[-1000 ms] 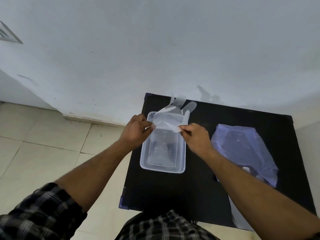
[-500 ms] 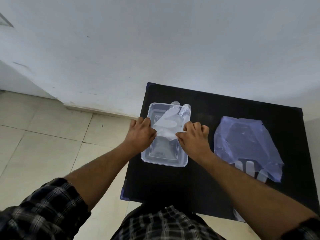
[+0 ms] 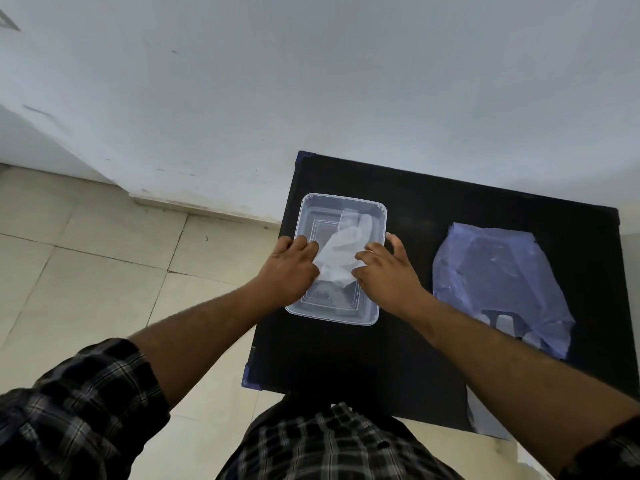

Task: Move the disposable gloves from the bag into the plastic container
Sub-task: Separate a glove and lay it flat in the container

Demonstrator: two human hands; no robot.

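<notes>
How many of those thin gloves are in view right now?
2 at least: one glove lies in the container under both hands; another's fingers show through the bag. More may be hidden.

A clear, colourless rectangular plastic container [image 3: 335,315] sits on a matte black square table [image 3: 415,358] with dark blue corner caps [image 3: 250,378]. Inside the container lies a translucent milky-white disposable glove [image 3: 341,251]. To the container's right, a pale lavender-blue thin plastic bag [image 3: 491,282] shows whitish glove fingers [image 3: 503,323] through its film. Nearer than the container, a black, grey and white plaid shirt [image 3: 79,410] appears. Left of the table, beige floor tiles [image 3: 86,271] meet a pale grey-white wall [image 3: 311,81].
</notes>
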